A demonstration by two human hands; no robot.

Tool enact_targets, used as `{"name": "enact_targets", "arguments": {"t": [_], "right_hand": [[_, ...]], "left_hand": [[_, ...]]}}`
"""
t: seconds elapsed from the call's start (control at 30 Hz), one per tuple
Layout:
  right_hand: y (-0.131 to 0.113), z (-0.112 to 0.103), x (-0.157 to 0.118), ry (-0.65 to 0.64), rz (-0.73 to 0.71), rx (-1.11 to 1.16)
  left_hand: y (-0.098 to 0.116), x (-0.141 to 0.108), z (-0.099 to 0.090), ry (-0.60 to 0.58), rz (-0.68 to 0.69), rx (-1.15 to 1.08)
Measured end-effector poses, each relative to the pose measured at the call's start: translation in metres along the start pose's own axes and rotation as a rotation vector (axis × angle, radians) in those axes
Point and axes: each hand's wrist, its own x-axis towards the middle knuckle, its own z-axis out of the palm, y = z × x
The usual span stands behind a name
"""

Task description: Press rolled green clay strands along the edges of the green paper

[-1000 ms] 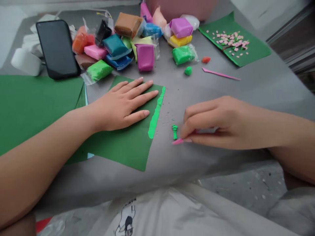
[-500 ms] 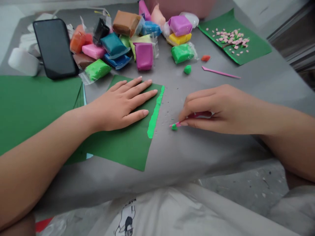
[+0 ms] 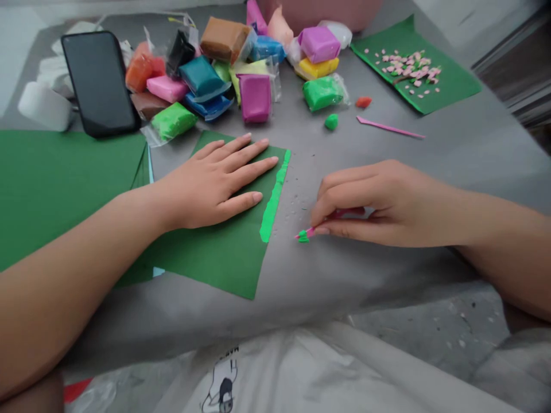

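Observation:
My left hand [image 3: 224, 183] lies flat with spread fingers on a dark green sheet of paper [image 3: 224, 264]. Along that sheet's right edge runs an uneven strip of bright green clay [image 3: 272, 209]. My right hand [image 3: 365, 203] pinches a pink modelling tool [image 3: 348, 213], its tip pointing left over the grey table. A small bit of green clay [image 3: 303, 236] clings around the tool's tip, apart from the strip. Most of the tool's handle is hidden by my fingers.
Several packets of coloured clay [image 3: 253, 98] sit behind my hands, beside a black phone [image 3: 101, 83]. A green clay ball [image 3: 331, 121], an orange piece [image 3: 363, 102] and another pink tool [image 3: 390, 127] lie at the right. Farther back is a green sheet with a blossom tree [image 3: 451, 86].
My right hand has moved slightly down toward me with the tool, and the green clay at its tip has come along. My left hand stays flat on the paper.

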Motion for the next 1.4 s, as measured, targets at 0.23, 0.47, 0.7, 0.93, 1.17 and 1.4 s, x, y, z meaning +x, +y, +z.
{"name": "enact_targets", "arguments": {"t": [0.23, 0.47, 0.7, 0.93, 1.17, 1.4], "right_hand": [[0.002, -0.004, -0.003, 0.033, -0.048, -0.103], [0.002, -0.008, -0.005, 0.116, -0.054, -0.187], [-0.010, 0.005, -0.013, 0.074, -0.167, -0.511], [-0.013, 0.014, -0.023, 0.122, -0.202, -0.629], [-0.009, 0.009, -0.028, 0.033, -0.207, -0.530], [-0.009, -0.016, -0.027, 0.136, -0.180, -0.495]], "left_hand": [[-0.001, 0.000, 0.000, -0.001, -0.001, 0.021], [-0.001, 0.000, 0.000, -0.014, -0.017, 0.016], [-0.003, -0.001, 0.002, 0.010, 0.007, 0.000], [-0.004, -0.002, 0.002, 0.022, 0.019, 0.002], [-0.003, -0.001, 0.002, 0.016, 0.012, -0.011], [-0.003, -0.001, 0.001, 0.002, 0.000, -0.012]]}}
